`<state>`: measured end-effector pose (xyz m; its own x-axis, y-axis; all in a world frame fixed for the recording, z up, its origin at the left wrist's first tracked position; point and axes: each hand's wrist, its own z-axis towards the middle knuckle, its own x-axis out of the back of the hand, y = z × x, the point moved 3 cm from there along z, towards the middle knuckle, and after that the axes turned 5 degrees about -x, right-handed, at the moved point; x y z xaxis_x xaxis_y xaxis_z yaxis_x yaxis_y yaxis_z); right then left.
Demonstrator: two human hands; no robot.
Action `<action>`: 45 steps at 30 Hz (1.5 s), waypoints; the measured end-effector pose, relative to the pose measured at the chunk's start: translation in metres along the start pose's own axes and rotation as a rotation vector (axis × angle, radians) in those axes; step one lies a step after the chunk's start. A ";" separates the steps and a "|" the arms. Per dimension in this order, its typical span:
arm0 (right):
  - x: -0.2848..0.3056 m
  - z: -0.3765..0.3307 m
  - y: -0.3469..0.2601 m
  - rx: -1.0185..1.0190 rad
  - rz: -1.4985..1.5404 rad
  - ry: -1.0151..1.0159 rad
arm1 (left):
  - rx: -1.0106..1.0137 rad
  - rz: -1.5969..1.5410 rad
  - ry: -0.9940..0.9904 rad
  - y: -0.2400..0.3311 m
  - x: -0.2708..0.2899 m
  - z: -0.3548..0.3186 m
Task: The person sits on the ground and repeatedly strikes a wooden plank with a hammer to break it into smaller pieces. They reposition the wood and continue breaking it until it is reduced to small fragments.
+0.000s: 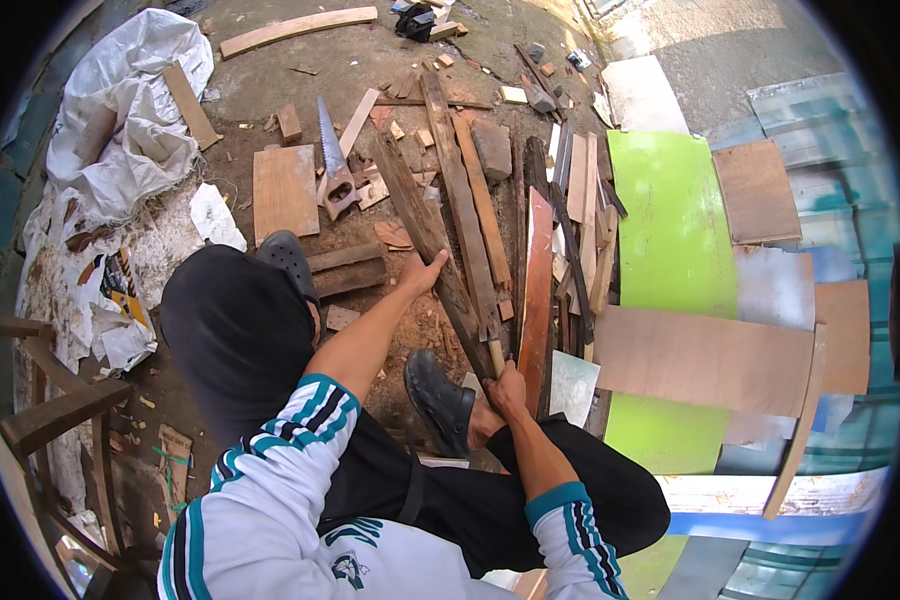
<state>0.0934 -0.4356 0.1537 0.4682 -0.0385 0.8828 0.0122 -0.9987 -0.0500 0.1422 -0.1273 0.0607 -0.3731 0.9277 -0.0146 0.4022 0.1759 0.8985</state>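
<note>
Fingers [436, 263] gripping — left hand [422, 273] dark beam [410, 202], right hand [508, 390] pale handle [496, 353]; shirt [400, 555] lettered.

The left hand's [425, 272] fingers pass behind a dark plank [405, 190], hiding their tips. The right hand [507, 390] covers the lower end of a pale handle [497, 355]; whether its fingers also grip the plank cannot be told. Left of the left fingers, a knee [235, 320] partly hides a clog [288, 260]. Far beyond them, a black bundle [415, 22] is too small to identify.
</note>
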 end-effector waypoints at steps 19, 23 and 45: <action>0.090 0.079 -0.036 -0.033 0.077 0.190 | 0.320 0.025 -0.024 -0.161 0.084 -0.028; -0.014 0.077 -0.023 0.022 0.408 -0.099 | 0.317 0.061 -0.085 -0.123 0.048 -0.061; -0.119 -0.022 -0.065 -0.010 0.309 -0.178 | 0.178 0.415 -0.081 -0.133 0.011 -0.044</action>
<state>0.0177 -0.3666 0.0620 0.5954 -0.3329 0.7312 -0.1618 -0.9412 -0.2967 0.0479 -0.1551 -0.0402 -0.0862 0.9532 0.2897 0.6435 -0.1687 0.7466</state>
